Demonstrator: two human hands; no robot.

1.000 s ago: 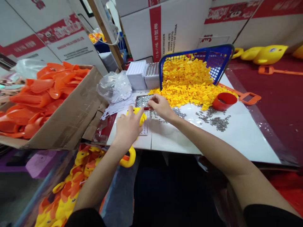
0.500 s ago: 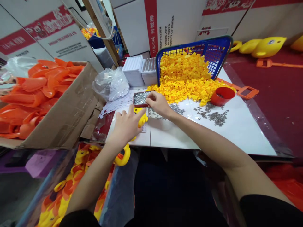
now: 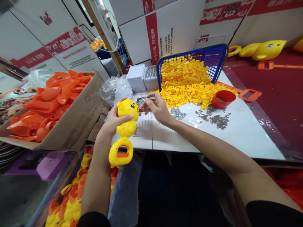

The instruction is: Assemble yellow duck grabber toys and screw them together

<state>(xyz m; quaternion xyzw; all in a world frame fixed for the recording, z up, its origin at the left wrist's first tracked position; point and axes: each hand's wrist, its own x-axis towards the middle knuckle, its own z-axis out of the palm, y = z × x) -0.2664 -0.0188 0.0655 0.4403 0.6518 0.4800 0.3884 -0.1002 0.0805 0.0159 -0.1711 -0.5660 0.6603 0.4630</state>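
My left hand (image 3: pixel 113 121) is wrapped round a yellow animal-shaped plastic toy (image 3: pixel 127 127) with a printed eye and a ring-shaped handle, held upright over the table's front edge. An orange piece shows inside the handle's opening. My right hand (image 3: pixel 158 108) is beside the toy's head with thumb and fingers drawn together. What they hold, if anything, is too small to make out. Behind those fingers lies a small dark-red tray (image 3: pixel 140 101) of tiny silver metal pieces, partly hidden. A clear ribbed plastic tray (image 3: pixel 143 125) lies beneath the hands.
Small yellow parts (image 3: pixel 187 91) spill from a tipped blue basket (image 3: pixel 219 56). A red cup (image 3: pixel 223 99) stands near scattered metal pieces (image 3: pixel 219 121). On the left, a cardboard box (image 3: pixel 71 119) holds orange scoop-like parts (image 3: pixel 44 101). Finished-looking yellow toys (image 3: pixel 73 208) fill a bin below.
My left hand has closed round the yellow toy and raised it toward me from the table. My right hand has moved slightly right and down from the metal pieces' tray, near the toy's head.
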